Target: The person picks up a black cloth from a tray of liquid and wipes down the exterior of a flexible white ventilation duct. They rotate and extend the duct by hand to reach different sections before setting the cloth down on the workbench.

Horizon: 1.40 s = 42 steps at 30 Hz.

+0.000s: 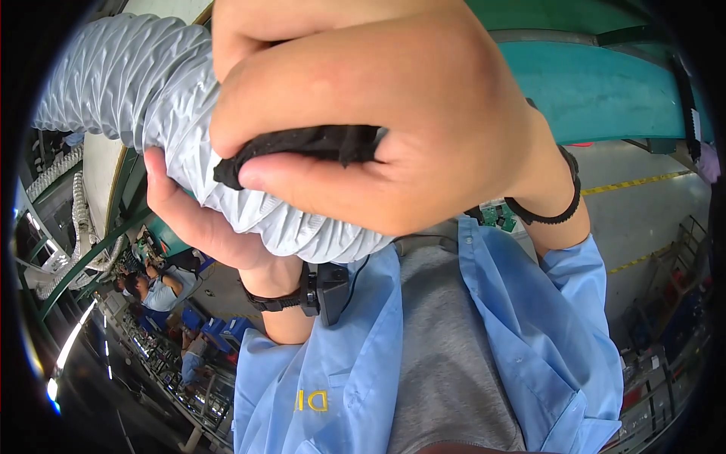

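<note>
A silver-grey flexible duct hose (113,76), ribbed and wrinkled, runs from the upper left down to the middle of the head view. My left hand (208,223) grips it from its lower left side; the thumb shows and the other fingers are hidden behind the hose. Close to the camera, my right hand (401,106) is closed on a crumpled black cloth (302,144), pinched between thumb and fingers. The cloth's end lies against the hose surface or just over it; I cannot tell which. Part of the hose is covered by my right hand.
A teal-green surface (612,91) with a dark frame spans the upper right. Green bars (91,261) and other pale hoses (79,212) stand at left. Seated people (166,287) work at benches beyond, lower left. Yellow floor tape (635,183) crosses the grey floor at right.
</note>
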{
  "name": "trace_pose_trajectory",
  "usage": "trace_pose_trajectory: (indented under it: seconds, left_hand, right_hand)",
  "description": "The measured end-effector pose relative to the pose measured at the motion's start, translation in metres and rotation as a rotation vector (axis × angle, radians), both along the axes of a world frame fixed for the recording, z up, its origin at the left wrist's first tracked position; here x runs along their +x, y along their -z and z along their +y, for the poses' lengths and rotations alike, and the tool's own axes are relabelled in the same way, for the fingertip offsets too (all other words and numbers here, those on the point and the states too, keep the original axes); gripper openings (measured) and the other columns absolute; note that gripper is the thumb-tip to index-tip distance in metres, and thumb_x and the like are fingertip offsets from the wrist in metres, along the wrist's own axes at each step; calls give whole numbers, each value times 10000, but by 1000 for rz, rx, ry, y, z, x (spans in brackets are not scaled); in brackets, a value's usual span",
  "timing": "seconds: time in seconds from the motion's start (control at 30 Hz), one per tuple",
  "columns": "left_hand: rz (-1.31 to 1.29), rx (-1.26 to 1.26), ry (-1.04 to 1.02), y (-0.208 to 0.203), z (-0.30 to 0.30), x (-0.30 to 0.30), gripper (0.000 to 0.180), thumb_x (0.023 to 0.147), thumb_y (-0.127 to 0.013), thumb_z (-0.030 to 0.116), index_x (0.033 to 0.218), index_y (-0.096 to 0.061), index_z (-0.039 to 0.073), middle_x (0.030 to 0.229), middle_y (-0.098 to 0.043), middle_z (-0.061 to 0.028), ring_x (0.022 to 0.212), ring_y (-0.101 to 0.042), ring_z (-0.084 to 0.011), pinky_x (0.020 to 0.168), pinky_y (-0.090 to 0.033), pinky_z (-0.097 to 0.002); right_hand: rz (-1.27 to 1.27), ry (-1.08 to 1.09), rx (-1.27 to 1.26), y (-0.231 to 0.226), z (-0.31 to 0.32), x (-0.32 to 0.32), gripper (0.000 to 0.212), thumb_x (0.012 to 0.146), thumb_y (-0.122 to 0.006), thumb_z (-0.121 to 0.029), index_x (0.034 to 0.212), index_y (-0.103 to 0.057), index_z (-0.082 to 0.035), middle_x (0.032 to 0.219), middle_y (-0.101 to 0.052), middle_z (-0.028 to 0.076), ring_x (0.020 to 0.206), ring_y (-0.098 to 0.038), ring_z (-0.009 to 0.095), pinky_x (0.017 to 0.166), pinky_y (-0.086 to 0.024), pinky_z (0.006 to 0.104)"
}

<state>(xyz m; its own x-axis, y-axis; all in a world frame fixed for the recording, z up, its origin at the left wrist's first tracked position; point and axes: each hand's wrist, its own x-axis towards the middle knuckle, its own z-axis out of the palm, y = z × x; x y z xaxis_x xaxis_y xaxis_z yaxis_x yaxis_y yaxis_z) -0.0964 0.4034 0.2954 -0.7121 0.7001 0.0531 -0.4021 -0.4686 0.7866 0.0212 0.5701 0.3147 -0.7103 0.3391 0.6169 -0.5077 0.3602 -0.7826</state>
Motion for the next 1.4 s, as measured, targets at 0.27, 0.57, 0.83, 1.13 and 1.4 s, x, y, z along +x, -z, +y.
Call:
trace_pose_trajectory:
  seconds: [0.27,0.57,0.83,1.13,1.4]
  left_hand:
    - [200,-284,-284,3,1,8,655,1000,-434,512,1519,-438,113,1460,-508,-211,1299,-525,-339,1130,-408,-517]
    - [434,-594,-589,0,7,5,692,983,-408,549,1531,-434,127,1422,-524,-232,1255,-540,-356,1107,-411,-538]
    - [-140,-175,212,-27,-9,-18,870,919,-401,716,1444,-442,23,1301,-573,-222,948,-659,-349,853,-554,-512]
    - [-60,-376,-429,-27,26,1,913,899,-448,685,1501,-435,-1,1444,-542,-219,1312,-545,-339,1131,-412,-502]
    - [-12,-427,-394,-30,31,13,905,896,-473,665,1501,-429,-7,1439,-548,-221,1307,-552,-341,1120,-425,-485]
  right_hand:
    - [38,-25,114,16,29,17,136,759,-721,13,881,-664,32,829,-631,153,636,-579,245,554,-471,342]
    - [91,-34,248,2,17,-4,149,753,-725,-5,881,-660,35,823,-629,153,618,-573,239,534,-469,341]
    - [2,101,265,48,40,-16,114,738,-682,23,822,-628,-32,749,-560,66,634,-563,189,547,-425,316]
    - [7,24,312,6,23,-3,58,706,-681,-44,756,-650,-43,708,-589,66,629,-617,215,536,-467,344]
    - [9,-73,425,-19,17,-5,53,668,-671,-107,680,-659,-57,667,-608,63,625,-671,254,522,-512,383]
